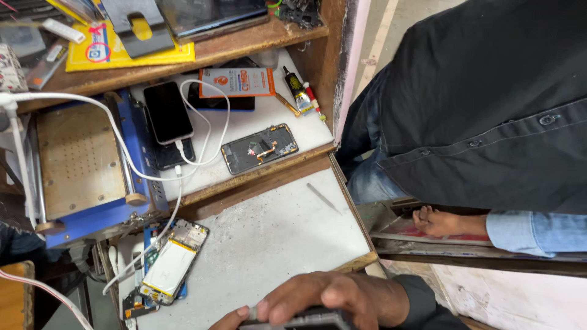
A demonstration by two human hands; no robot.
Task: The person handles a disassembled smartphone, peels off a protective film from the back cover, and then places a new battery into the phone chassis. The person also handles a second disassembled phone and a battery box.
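Observation:
My left hand [330, 298] is at the bottom edge of the view, over the near end of the white worktop [275, 238]. Its fingers are curled around a dark flat device [306, 320], of which only the top edge shows. A dark sleeve covers the wrist. My right hand is out of sight. Nearest on the worktop are an opened phone with its pale battery exposed [173, 261] to the left and a thin metal tool [324, 198] further up.
On the raised shelf lie an opened phone back [260, 148], a black phone on a white cable [167, 112], an orange packet [237, 82] and glue tubes [301, 93]. A blue machine with a wooden plate [79, 160] stands left. A black shirt, jeans and a bare foot [446, 221] fill the right.

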